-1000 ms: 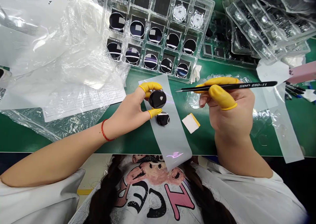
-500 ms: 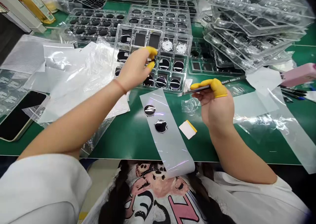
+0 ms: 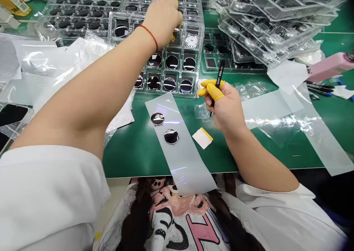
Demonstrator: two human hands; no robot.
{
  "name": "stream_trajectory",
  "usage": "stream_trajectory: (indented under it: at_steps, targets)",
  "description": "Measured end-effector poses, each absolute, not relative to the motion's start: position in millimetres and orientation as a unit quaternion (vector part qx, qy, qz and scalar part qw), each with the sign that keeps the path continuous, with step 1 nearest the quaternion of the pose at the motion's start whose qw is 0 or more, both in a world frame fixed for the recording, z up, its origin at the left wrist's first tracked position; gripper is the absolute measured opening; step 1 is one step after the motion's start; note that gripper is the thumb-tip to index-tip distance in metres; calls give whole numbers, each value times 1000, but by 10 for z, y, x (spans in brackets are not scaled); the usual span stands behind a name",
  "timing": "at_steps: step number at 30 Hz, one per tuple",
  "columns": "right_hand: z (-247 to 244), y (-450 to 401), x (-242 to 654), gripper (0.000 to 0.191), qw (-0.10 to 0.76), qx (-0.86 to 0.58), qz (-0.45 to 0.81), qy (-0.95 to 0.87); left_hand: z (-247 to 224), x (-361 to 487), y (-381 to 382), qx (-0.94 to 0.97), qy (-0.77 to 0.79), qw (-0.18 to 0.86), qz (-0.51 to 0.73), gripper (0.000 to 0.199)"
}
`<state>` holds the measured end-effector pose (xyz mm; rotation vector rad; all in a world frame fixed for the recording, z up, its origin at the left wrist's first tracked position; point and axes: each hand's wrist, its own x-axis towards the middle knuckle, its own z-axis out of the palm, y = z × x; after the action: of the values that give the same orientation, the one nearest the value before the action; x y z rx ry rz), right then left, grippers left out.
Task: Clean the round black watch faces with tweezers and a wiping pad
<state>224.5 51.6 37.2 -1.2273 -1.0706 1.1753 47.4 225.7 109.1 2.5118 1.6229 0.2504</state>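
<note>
My left hand (image 3: 164, 20), with yellow finger covers, reaches over the back of the clear compartment tray (image 3: 197, 74). Its fingers are bent down at a compartment there, and what lies between them is hidden. Black tweezers (image 3: 220, 72) are gripped in my right hand (image 3: 226, 105), tip pointing down, right of the tray. Round dark discs sit in the tray's compartments. Two more, an upper disc (image 3: 157, 118) and a lower disc (image 3: 171, 136), lie on a translucent strip (image 3: 185, 159). Beside the strip is a small white and yellow pad (image 3: 202, 138).
More disc trays (image 3: 80, 13) stand at the back left. Stacked clear trays (image 3: 276, 30) rise at the back right, near a pink bottle (image 3: 326, 67). Plastic sheets (image 3: 47, 66) and a phone (image 3: 13, 114) are at the left.
My left hand has moved further back over the tray. My right hand has turned the tweezers from nearly level to upright. The whole view has shifted somewhat, with the table items now further left and higher.
</note>
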Motion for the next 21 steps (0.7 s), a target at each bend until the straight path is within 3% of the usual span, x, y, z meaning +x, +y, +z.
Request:
stream_trajectory:
  at_steps: [3,6,11,15,16,21]
  targets:
    - [364,500,2221,25,509,-513,532,-441,1118,382,1678,885,447,70,114,31]
    - [397,410,2134,41,435,-476,621,-446,992,238,1019,940,294,69,160,13]
    - [449,263,1986,52,348,-445,693,-448,644,-23,359,857,371,210,290,11]
    - [409,247,1943,48,395,-450,632,-493,392,-50,189,768,417,364,321,68]
    - [393,237,1932,48,401,-449,616,-509,339,-30,162,745,423,409,315,75]
    - [332,99,1888,47,418,-474,526,-569,211,79,76,711,443,426,341,62]
